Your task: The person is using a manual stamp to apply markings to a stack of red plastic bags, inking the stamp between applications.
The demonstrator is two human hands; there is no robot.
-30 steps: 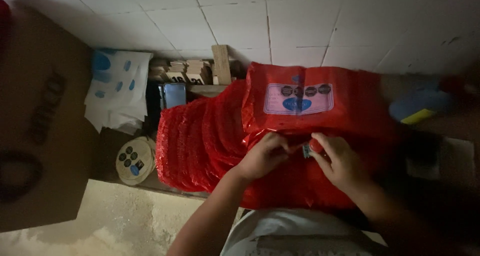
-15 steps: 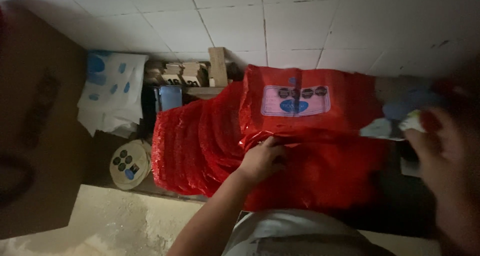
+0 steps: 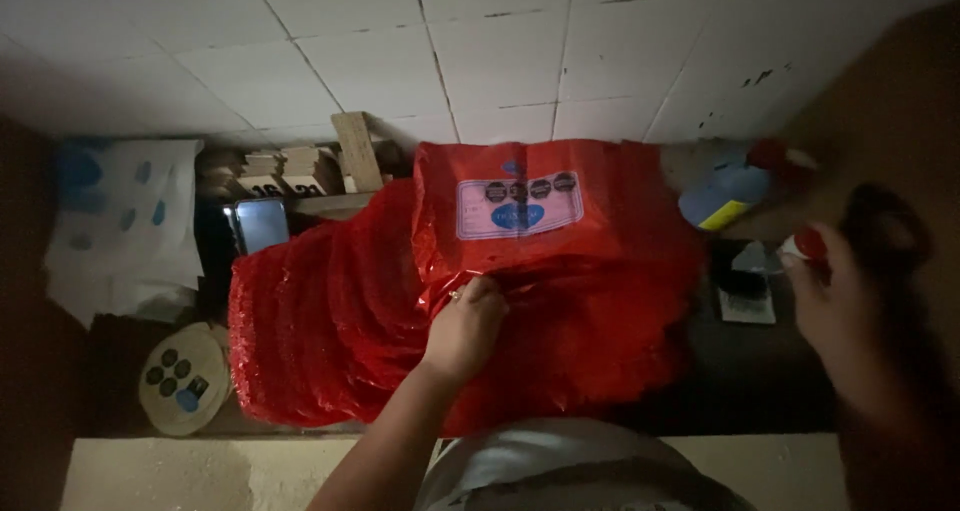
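A stack of red plastic bags [image 3: 380, 311] lies on a dark counter, and the top bag [image 3: 590, 261] carries a pale label with blue and dark round marks. My left hand [image 3: 465, 326] pinches the top bag's creased edge near the middle of the stack. My right hand [image 3: 840, 306] is blurred at the right, away from the bags, beside a small black item with white paper [image 3: 745, 286]. Its fingertips seem closed on a small white piece with a red tip [image 3: 805, 243].
A blue spray bottle with a red trigger [image 3: 730, 196] lies at the back right. Wooden blocks [image 3: 290, 171] and a phone [image 3: 260, 223] sit behind the bags. White bags with blue prints [image 3: 120, 221] and a round pale disc with dots [image 3: 185, 381] are at the left. White tiled wall [image 3: 500, 51] behind.
My right hand left the red bag and swung out to the right side. My left hand stayed gripping the bag's edge.
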